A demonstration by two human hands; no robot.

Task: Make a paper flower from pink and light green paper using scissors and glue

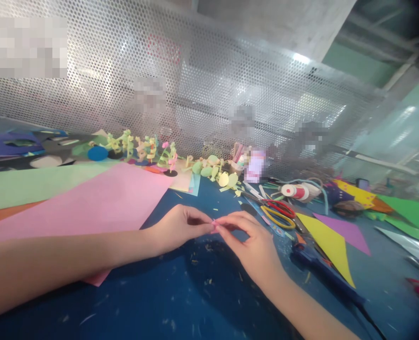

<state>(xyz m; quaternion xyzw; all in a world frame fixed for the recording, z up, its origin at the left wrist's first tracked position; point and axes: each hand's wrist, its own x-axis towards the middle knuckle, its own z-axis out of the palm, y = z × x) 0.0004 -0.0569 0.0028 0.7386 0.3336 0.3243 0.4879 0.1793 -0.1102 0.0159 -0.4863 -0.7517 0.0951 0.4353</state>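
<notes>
Above the blue tabletop (153, 297), my left hand (181, 229) and my right hand (254, 241) meet at the fingertips. Both pinch a small pink piece (214, 226), perhaps paper or foam; its shape is mostly hidden by the fingers. Under and beyond my left forearm lies a large pink sheet (124, 198). To the right of my right hand are scissors with red and yellow handles (278, 215) and a dark blue glue gun (322, 269) with its cord running toward the front edge.
Small green and pink figures (126, 144) and pale green leaf-like pieces (213, 167) line the back, before a perforated metal screen (209, 94). A lit phone (255, 165) stands there. Rightward lie a red-and-white spool (295, 191), a yellow sheet (331, 241) and a purple sheet (344, 231).
</notes>
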